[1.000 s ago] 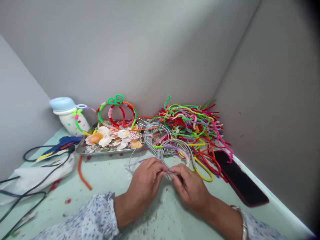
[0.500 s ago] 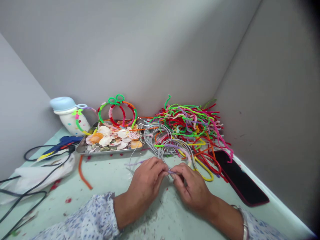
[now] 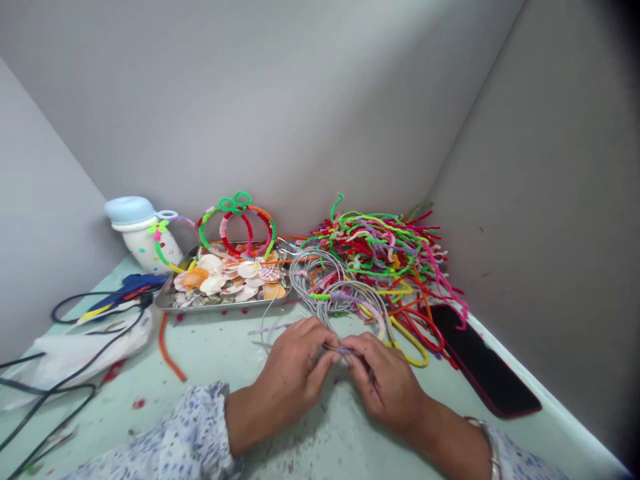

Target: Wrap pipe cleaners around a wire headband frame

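My left hand [image 3: 293,370] and my right hand [image 3: 387,380] meet low in the middle of the view, just above the table. Both pinch a purple pipe cleaner [image 3: 345,351], a short bit of which shows between the fingertips, apparently around grey wire. A purple strand [image 3: 270,329] sticks out to the left behind my left hand. Right behind the hands lie loops of grey wire [image 3: 305,293], partly wrapped in green, purple and pale pink fuzz. The fingers hide most of the held section.
A metal tray [image 3: 225,308] of seashells [image 3: 213,285] stands behind, with fuzzy rings [image 3: 250,230] on it. Further right are a pipe cleaner heap [image 3: 375,243] and a phone [image 3: 485,367]. Leftward are a bottle [image 3: 145,243], pliers [image 3: 120,293], a plastic bag [image 3: 95,347] and black cables [image 3: 65,370].
My left thumb and fingers have shifted slightly at the pinch, and a little more of the purple pipe cleaner shows. The whole view has moved slightly; other things stay in place.
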`<action>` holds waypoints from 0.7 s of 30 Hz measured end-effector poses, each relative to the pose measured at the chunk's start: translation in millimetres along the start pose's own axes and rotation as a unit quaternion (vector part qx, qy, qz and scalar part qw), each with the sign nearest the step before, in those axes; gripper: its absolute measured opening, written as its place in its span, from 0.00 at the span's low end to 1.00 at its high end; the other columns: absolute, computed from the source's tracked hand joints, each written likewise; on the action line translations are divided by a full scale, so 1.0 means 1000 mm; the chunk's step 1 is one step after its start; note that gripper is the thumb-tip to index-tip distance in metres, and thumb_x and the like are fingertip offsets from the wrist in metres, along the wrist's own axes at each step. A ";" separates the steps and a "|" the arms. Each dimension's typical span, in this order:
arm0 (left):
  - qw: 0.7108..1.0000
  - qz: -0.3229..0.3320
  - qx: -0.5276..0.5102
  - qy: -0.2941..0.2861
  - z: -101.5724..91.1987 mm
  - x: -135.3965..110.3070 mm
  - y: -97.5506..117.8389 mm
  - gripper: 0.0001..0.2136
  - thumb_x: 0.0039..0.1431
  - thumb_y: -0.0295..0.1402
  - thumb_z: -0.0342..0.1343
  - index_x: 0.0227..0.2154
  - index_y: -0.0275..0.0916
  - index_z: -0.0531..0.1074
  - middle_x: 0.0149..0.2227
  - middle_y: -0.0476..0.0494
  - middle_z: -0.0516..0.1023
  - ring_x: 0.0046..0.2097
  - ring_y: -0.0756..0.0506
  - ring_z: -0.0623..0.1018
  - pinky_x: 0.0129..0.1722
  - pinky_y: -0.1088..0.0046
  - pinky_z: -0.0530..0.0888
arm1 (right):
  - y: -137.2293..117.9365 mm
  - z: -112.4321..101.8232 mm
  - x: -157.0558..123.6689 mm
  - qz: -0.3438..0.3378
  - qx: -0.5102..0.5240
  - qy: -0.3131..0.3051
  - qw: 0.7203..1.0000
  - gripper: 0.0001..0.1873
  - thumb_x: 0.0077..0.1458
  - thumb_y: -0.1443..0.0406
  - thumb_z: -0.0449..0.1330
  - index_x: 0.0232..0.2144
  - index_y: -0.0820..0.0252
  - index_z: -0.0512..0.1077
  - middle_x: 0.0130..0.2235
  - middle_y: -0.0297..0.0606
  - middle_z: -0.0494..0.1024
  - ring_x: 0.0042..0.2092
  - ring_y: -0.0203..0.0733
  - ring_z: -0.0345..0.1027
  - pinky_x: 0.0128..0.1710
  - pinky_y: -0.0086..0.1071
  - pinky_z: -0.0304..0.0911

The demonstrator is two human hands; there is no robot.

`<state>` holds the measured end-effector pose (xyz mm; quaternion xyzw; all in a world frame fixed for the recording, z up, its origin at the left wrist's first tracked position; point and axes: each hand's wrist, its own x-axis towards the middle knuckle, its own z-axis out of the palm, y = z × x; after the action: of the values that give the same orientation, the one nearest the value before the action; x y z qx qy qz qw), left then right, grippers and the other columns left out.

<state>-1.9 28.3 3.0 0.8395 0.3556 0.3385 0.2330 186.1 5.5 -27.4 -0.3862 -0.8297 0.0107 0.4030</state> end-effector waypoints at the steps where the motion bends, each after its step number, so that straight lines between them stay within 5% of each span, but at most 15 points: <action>1: 1.000 -0.003 0.000 0.004 0.001 0.000 0.001 0.02 0.60 0.29 0.54 0.35 0.38 0.71 0.35 0.43 0.74 0.38 0.43 0.72 0.38 0.64 0.70 | 0.000 0.000 0.000 0.002 -0.002 0.001 1.000 0.12 0.62 0.71 0.49 0.47 0.59 0.64 0.35 0.39 0.75 0.33 0.40 0.71 0.31 0.31 0.65; 12: 0.987 0.015 0.050 0.153 0.002 -0.003 -0.007 0.16 0.59 0.21 0.50 0.49 0.41 0.64 0.47 0.40 0.71 0.50 0.43 0.72 0.50 0.63 0.70 | 0.006 -0.004 0.005 0.104 0.096 0.042 0.989 0.09 0.63 0.69 0.50 0.43 0.57 0.69 0.33 0.36 0.72 0.34 0.40 0.69 0.35 0.33 0.65; 21: 0.983 0.007 0.085 0.160 -0.001 0.001 -0.016 0.24 0.58 0.20 0.46 0.58 0.40 0.59 0.57 0.37 0.69 0.59 0.41 0.67 0.59 0.57 0.65 | 0.007 -0.007 0.000 0.111 0.147 0.075 0.980 0.08 0.63 0.68 0.50 0.40 0.56 0.69 0.30 0.34 0.71 0.32 0.40 0.67 0.37 0.35 0.62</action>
<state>-9.2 39.2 -5.9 0.7935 0.4100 0.4389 0.0982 195.6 8.0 -24.8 -0.4119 -0.7385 0.1477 0.5130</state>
